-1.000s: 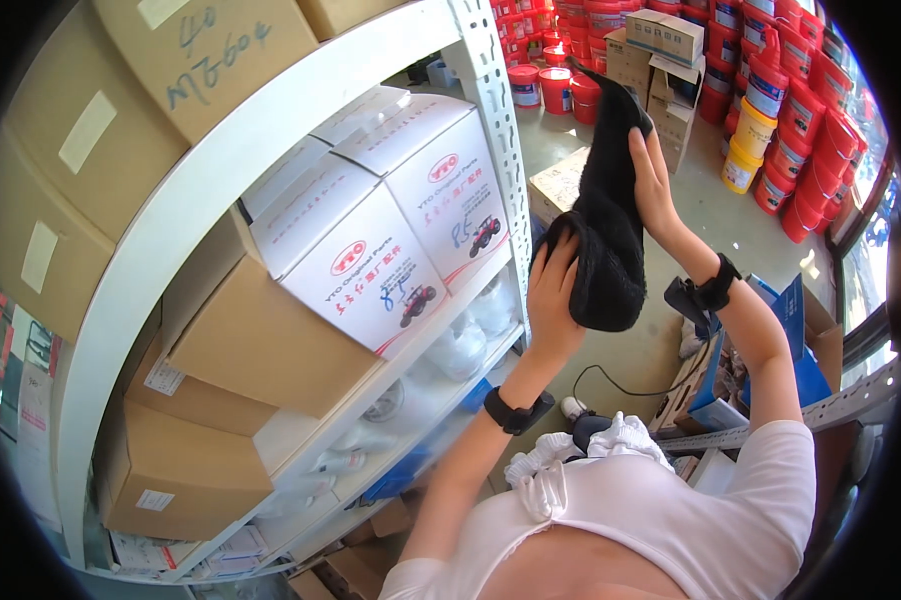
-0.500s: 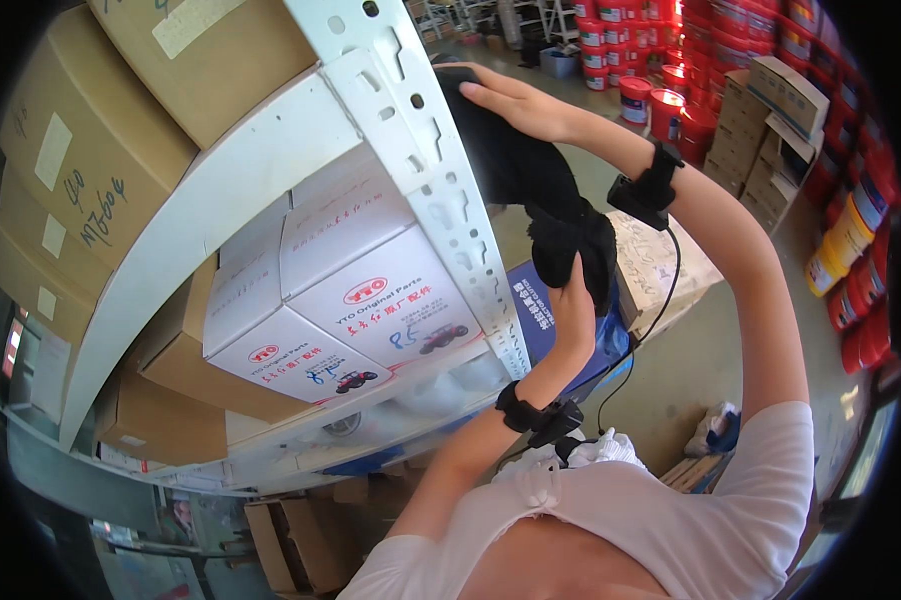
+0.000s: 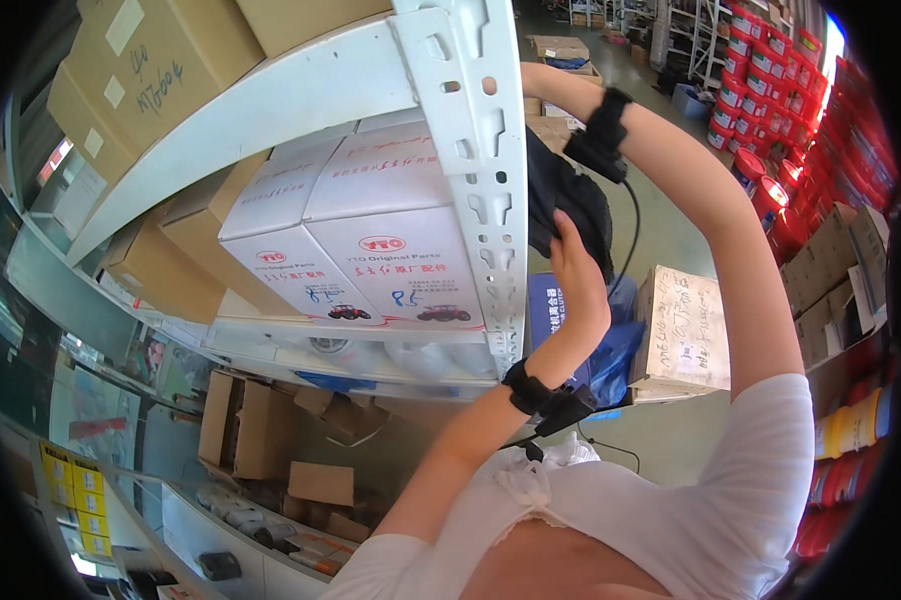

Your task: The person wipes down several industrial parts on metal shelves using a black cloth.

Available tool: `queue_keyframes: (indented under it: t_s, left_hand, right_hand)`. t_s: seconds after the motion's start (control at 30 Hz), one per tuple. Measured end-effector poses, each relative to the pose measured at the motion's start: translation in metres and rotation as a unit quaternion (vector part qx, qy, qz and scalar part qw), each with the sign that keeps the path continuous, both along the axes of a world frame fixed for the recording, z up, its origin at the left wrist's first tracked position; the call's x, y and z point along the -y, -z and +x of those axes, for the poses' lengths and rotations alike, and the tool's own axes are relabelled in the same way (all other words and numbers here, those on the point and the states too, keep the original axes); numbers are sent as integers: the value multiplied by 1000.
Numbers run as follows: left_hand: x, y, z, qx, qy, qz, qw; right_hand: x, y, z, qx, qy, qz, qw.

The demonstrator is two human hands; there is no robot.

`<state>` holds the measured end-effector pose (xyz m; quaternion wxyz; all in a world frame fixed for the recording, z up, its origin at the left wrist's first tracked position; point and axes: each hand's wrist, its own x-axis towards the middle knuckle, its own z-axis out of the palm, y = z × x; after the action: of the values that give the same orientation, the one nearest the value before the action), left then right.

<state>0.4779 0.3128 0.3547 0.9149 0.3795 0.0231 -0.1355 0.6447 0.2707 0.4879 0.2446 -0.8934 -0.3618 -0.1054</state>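
A soft black cloth item [image 3: 576,195], perhaps a garment or bag, hangs against the far side of the white perforated shelf post [image 3: 476,150]. My left hand [image 3: 583,265] grips its lower part, the thumb pointing up along the fabric. My right arm reaches high and around from the right. Only the back of my right hand [image 3: 551,85] shows, above the cloth; its fingers are hidden behind the post. Black straps with small devices and cables sit on both wrists.
White printed cartons [image 3: 391,240] and brown boxes [image 3: 146,80] fill the shelves on the left. Below the cloth are a blue plastic bag [image 3: 616,360] and a wooden-looking box [image 3: 681,330]. Stacked red buckets [image 3: 761,75] stand at the right. Open cardboard boxes [image 3: 261,425] lie below the shelf.
The view has swung, so the shelf post appears further right and more upright. My right hand has gone partly behind the post, and the black cloth is now closer against it.
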Motion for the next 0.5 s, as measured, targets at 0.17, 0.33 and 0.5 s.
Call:
queue_keyframes:
  t_s: [0.17, 0.33, 0.5]
  left_hand:
    - [19, 39, -26, 29, 39, 113, 992]
    - [23, 26, -16, 65, 55, 46, 995]
    - [15, -4, 10, 107, -17, -76, 991]
  right_hand:
    - [14, 0, -11, -15, -4, -13, 1000]
    - [25, -3, -14, -23, 5, -24, 999]
    - [29, -6, -17, -28, 2, -26, 999]
